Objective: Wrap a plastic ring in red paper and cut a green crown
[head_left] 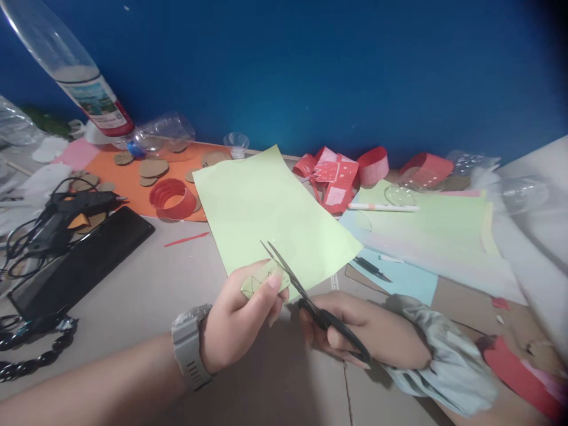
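Between the thumb and fingers of my left hand [248, 313] is a small piece of green paper [257, 284] with zigzag lines drawn on it. My right hand [355, 328] grips the black handles of a pair of scissors [293, 283]. The blades are slightly apart and reach up beside the left fingertips, across the drawn piece. Whether they touch its edge I cannot tell. Under and behind both hands lies a large pale green sheet [261, 207], its near edge partly hidden by the left hand.
To the left are a black phone-like slab [84, 260], a glue gun [66, 207] and a tall bottle [89, 83]. A red ring [172, 198] sits on orange paper [133, 195]. At right are red paper pieces [335, 177], a marker [384, 207] and a craft knife [371, 268].
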`<state>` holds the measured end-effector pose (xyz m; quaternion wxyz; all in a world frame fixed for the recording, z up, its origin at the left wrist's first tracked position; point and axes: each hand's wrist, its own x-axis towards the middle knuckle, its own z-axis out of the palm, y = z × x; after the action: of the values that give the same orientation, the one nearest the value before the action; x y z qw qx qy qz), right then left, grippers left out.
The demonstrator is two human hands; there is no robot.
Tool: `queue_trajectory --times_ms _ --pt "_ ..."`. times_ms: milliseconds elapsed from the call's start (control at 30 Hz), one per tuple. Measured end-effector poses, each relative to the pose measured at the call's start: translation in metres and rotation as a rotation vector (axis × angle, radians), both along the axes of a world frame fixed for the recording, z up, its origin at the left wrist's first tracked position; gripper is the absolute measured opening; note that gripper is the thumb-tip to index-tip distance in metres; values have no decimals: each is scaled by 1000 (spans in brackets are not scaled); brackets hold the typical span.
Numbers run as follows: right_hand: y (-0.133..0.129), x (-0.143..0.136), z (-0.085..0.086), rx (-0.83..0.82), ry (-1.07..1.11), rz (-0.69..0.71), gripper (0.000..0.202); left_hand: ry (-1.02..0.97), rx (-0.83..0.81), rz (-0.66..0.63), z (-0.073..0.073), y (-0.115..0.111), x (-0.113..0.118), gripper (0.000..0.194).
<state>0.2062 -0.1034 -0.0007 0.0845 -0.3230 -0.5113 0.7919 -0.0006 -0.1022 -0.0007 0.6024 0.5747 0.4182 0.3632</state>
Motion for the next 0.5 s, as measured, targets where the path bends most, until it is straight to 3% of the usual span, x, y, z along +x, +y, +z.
queue_trajectory --times_ms 500 --pt "-1 0 -3 59 46 2 53 23 -10 21 -3 -2 1 39"
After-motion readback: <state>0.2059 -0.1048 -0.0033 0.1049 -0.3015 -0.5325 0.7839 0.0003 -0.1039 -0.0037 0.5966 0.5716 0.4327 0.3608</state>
